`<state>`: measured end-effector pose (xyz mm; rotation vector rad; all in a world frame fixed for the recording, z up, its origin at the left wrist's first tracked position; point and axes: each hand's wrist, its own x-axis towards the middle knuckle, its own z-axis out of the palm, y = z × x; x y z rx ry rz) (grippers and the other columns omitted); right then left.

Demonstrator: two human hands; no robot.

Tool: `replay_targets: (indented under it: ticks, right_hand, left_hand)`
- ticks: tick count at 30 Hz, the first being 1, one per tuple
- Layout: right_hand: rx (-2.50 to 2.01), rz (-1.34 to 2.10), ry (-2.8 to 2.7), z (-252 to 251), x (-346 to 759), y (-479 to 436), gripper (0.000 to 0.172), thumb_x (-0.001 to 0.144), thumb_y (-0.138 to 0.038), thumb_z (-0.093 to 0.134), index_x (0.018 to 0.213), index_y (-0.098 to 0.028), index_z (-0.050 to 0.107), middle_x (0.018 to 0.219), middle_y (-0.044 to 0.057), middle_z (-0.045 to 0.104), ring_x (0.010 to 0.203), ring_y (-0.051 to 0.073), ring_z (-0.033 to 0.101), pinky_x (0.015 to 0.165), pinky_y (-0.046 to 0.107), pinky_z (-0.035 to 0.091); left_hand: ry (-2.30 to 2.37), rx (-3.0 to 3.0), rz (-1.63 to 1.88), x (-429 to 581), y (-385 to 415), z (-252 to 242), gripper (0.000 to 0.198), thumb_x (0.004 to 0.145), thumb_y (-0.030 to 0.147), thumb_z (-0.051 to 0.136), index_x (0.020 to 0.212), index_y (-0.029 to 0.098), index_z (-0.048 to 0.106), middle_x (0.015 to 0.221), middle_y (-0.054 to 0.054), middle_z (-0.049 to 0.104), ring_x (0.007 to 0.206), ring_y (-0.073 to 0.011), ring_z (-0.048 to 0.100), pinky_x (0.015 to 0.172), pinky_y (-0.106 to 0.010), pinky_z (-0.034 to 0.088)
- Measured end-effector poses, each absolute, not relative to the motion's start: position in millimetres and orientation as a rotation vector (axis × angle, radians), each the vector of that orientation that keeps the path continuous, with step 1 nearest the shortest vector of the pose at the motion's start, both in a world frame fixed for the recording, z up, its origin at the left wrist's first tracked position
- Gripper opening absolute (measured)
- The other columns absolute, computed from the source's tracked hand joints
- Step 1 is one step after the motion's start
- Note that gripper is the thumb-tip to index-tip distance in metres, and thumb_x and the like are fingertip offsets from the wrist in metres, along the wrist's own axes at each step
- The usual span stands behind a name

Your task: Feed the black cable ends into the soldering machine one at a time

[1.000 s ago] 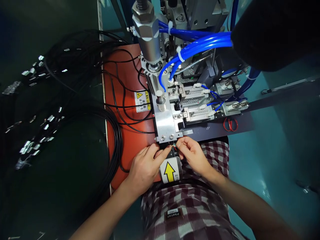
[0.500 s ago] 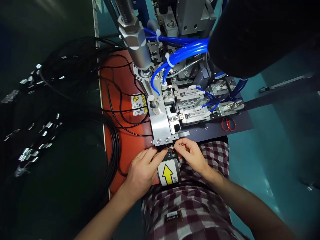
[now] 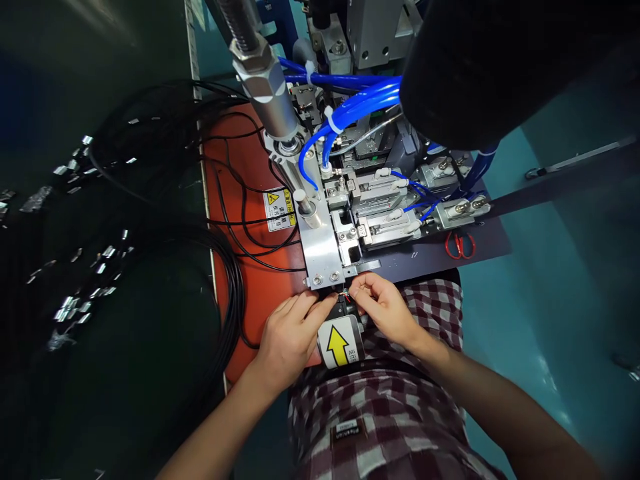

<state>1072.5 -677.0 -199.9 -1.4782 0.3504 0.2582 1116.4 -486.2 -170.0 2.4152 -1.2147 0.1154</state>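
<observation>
Several thin coloured wires (image 3: 345, 293), red and whitish among them, show between my fingertips at the front end of the machine (image 3: 323, 260). My left hand (image 3: 293, 333) is closed, thumb and index pressed together at the left end of these wires; its other fingers rest against the metal block. From the right, my right hand (image 3: 383, 307) pinches the wires' other end with thumb and index. The exact tips are too small to make out. Just below the wires is a black fixture, with a yellow-arrow label (image 3: 339, 343) in front of it.
Black cables (image 3: 227, 280) coil over the orange surface (image 3: 255, 293) and the dark table at left, where shiny metal connector ends (image 3: 70, 307) lie. Blue air tubes (image 3: 365, 107) arch over the machine. Red-handled scissors (image 3: 460, 245) lie at right. A dark, out-of-focus shape (image 3: 475, 67) blocks the upper right.
The view has shifted slightly. Both hands keep their place at the wires, with hardly any finger movement.
</observation>
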Motion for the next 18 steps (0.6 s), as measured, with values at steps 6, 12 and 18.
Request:
replay_targets:
  ticks: [6, 12, 18]
  right_hand:
    - [-1.477, 0.259, 0.332, -198.9, 1072.5, -679.4, 0.018, 0.089, -0.034, 0.056, 0.082, -0.018, 0.055, 0.06, -0.005, 0.048, 0.054, 0.011, 0.047, 0.054, 0.025, 0.038]
    - [-1.447, 0.28, 0.343, -198.8, 1074.0, -678.3, 0.017, 0.088, -0.033, 0.056, 0.082, -0.017, 0.055, 0.059, -0.005, 0.049, 0.053, 0.011, 0.048, 0.054, 0.026, 0.039]
    - [-1.46, 0.269, 0.35, -198.4, 1074.5, -677.8, 0.018, 0.088, -0.034, 0.056, 0.081, -0.018, 0.055, 0.057, -0.005, 0.05, 0.052, 0.011, 0.046, 0.054, 0.026, 0.037]
  left_hand:
    - [-1.206, 2.418, 0.143, 1116.7, -488.1, -169.4, 0.03, 0.089, 0.007, 0.044, 0.109, 0.011, 0.066, 0.086, -0.009, 0.062, 0.077, -0.0189, 0.059, 0.066, -0.029, 0.051]
    - [-1.177, 2.43, 0.085, 1115.3, -488.0, -168.2, 0.029, 0.09, 0.009, 0.044, 0.108, 0.01, 0.066, 0.082, -0.009, 0.061, 0.073, -0.0188, 0.058, 0.062, -0.029, 0.05]
    - [-1.164, 2.41, 0.067, 1115.5, -488.0, -169.7, 0.029, 0.092, 0.012, 0.042, 0.11, 0.012, 0.065, 0.084, -0.008, 0.06, 0.075, -0.0179, 0.059, 0.063, -0.028, 0.05]
